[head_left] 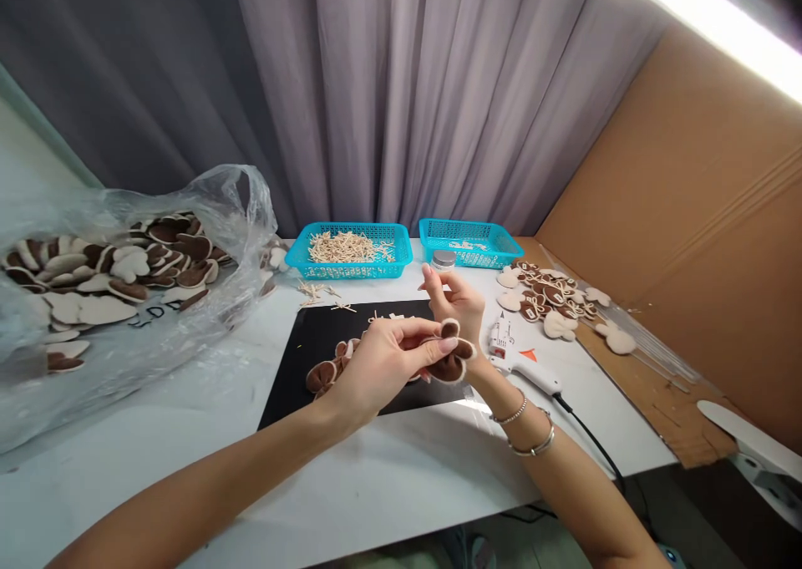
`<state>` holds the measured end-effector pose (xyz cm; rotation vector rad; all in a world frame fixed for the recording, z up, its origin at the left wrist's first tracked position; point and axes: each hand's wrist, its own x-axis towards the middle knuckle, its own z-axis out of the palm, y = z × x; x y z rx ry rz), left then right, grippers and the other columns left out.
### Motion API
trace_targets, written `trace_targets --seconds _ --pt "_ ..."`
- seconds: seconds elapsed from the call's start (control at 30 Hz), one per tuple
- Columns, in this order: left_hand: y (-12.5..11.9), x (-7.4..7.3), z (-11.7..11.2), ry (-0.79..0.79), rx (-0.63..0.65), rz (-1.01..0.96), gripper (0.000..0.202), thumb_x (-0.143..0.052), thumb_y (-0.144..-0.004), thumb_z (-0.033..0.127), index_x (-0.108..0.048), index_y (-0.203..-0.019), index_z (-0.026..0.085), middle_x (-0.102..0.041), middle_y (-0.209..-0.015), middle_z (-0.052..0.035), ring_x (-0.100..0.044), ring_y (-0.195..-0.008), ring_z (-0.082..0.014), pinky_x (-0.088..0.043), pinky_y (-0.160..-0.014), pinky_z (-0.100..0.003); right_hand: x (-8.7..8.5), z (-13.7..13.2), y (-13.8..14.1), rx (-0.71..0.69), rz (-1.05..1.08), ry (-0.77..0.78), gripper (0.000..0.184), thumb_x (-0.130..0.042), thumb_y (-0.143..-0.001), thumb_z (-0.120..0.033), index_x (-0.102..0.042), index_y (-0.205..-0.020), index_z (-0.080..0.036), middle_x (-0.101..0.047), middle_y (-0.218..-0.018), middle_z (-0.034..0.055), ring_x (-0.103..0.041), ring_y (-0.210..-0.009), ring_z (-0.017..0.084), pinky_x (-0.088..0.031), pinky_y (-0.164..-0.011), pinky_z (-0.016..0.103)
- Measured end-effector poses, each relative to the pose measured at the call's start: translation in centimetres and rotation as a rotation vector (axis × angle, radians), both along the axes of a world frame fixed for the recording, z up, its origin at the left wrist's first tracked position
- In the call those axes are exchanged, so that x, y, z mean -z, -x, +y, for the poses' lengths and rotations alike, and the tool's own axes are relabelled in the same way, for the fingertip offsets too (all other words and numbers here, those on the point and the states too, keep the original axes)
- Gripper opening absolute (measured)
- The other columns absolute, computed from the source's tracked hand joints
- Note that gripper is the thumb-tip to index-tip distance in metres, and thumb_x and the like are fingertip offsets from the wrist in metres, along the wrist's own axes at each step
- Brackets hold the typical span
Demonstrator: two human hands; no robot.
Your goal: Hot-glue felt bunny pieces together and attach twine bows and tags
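Note:
My left hand [392, 356] pinches a brown felt piece with a cream edge and rounded lobes [462, 353] between thumb and fingers, above the black mat [294, 368]. Just behind it, my right hand [462, 297] is raised with its fingers curled and fingertips together; what they hold, if anything, is too small to make out. Two bracelets circle that wrist. Partly hidden under my left hand, more brown felt pieces [322, 375] lie on the mat. A few small cream bows [343, 306] lie at its far edge.
A blue basket of cream bows [301, 261] and another blue basket [501, 256] stand at the back, with a small lidded jar [444, 260] in front. At right lie a white glue gun [532, 373] and a pile of bow-trimmed felt pieces [551, 293]. A plastic bag [251, 210] holds felt pieces at left.

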<state>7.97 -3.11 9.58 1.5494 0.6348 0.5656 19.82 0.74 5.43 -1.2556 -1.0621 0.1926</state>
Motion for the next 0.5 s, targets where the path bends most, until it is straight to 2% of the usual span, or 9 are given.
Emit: trace_targets --seconds 0.03,0.07,0.13,0.17,0.23,0.3,0.37,0.43,0.5 --pt "0.1 -0.2 -1.0 -0.002 0.113 0.012 0.02 -0.061 -0.08 0.034 -0.073 -0.079 0.018 -0.067 -0.068 -0.0041 -0.059 -0.059 -0.0126 -0.047 -0.054 -0.023 0.4 0.4 0.0 0.028 -0.066 -0.005 0.038 -0.05 -0.085 -0.047 -0.054 -0.06 -0.019 -0.053 -0.054 -0.0023 -0.039 -0.044 0.008 -0.032 -0.045 0.023" --pt "0.2 -0.4 -1.9 -0.011 0.29 0.046 0.02 -0.061 -0.08 0.034 -0.074 -0.078 0.019 -0.068 -0.068 -0.0049 -0.061 -0.061 -0.0146 -0.049 -0.056 -0.024 0.8 0.8 -0.1 0.039 -0.136 0.0 0.039 -0.047 -0.086 -0.048 -0.054 -0.061 -0.019 -0.054 -0.054 -0.0014 -0.038 -0.044 0.007 -0.031 -0.045 0.023" --pt "0.6 -0.6 -3.3 -0.178 0.49 -0.024 0.014 -0.061 -0.08 0.028 -0.073 -0.084 0.022 -0.071 -0.075 -0.0037 -0.065 -0.067 -0.0157 -0.053 -0.063 -0.025 1.4 1.4 -0.7 0.038 -0.285 0.051 0.043 -0.042 -0.09 -0.047 -0.056 -0.061 -0.018 -0.053 -0.053 -0.0004 -0.036 -0.042 0.008 -0.03 -0.045 0.024" --pt "0.9 -0.6 -3.4 -0.299 0.463 -0.052 0.016 -0.058 -0.082 0.024 -0.073 -0.087 0.023 -0.071 -0.078 -0.0032 -0.065 -0.069 -0.0152 -0.054 -0.066 -0.025 1.5 1.5 -1.2 0.044 -0.364 0.091 0.044 -0.041 -0.091 -0.045 -0.056 -0.061 -0.017 -0.053 -0.051 -0.0001 -0.036 -0.043 0.008 -0.029 -0.046 0.024" --pt "1.7 -0.1 -2.6 -0.634 0.098 -0.06 0.018 -0.054 -0.085 0.018 -0.07 -0.09 0.024 -0.071 -0.083 -0.0025 -0.066 -0.077 -0.0153 -0.054 -0.076 -0.027 1.0 1.1 -2.8 0.086 -0.52 0.146 0.043 -0.041 -0.092 -0.043 -0.059 -0.062 -0.017 -0.056 -0.054 0.0019 -0.045 -0.051 0.011 -0.034 -0.053 0.025" --pt "2.8 0.9 -0.8 -0.943 -0.092 -0.026 0.021 -0.053 -0.085 0.015 -0.066 -0.099 0.025 -0.07 -0.092 -0.0022 -0.064 -0.09 -0.0175 -0.051 -0.088 -0.032 0.2 -0.1 -4.4 0.088 -0.637 0.118 0.037 -0.043 -0.091 -0.043 -0.063 -0.073 -0.018 -0.065 -0.072 0.0063 -0.055 -0.075 0.019 -0.04 -0.068 0.03" --pt "4.2 2.3 0.9 -1.204 -0.141 -0.001 0.028 -0.054 -0.084 0.011 -0.062 -0.107 0.025 -0.069 -0.099 -0.0025 -0.063 -0.097 -0.018 -0.052 -0.087 -0.031 -0.7 -1.7 -5.4 -0.106 -0.664 0.057 0.035 -0.043 -0.089 -0.049 -0.062 -0.092 -0.02 -0.066 -0.095 0.0085 -0.055 -0.097 0.022 -0.041 -0.081 0.035" --pt "5.5 3.4 2.1 -1.429 -0.154 0.014 0.037 -0.055 -0.081 0.006 -0.056 -0.114 0.022 -0.067 -0.106 -0.0048 -0.061 -0.103 -0.0188 -0.052 -0.09 -0.032 -1.1 -3.3 -5.3 -0.457 -0.646 0.063 0.045 -0.047 -0.083 -0.058 -0.056 -0.107 -0.02 -0.066 -0.096 0.0071 -0.059 -0.091 0.019 -0.045 -0.078 0.032" --pt "6.6 4.0 2.5 -1.567 -0.147 0.02 0.04 -0.056 -0.08 0.004 -0.052 -0.117 0.019 -0.066 -0.107 -0.0072 -0.059 -0.107 -0.0194 -0.053 -0.091 -0.033 -1.0 -4.7 -4.3 -0.669 -0.686 0.065 0.054 -0.056 -0.074 -0.062 -0.053 -0.107 -0.019 -0.066 -0.087 0.0049 -0.06 -0.076 0.015 -0.048 -0.069 0.028"
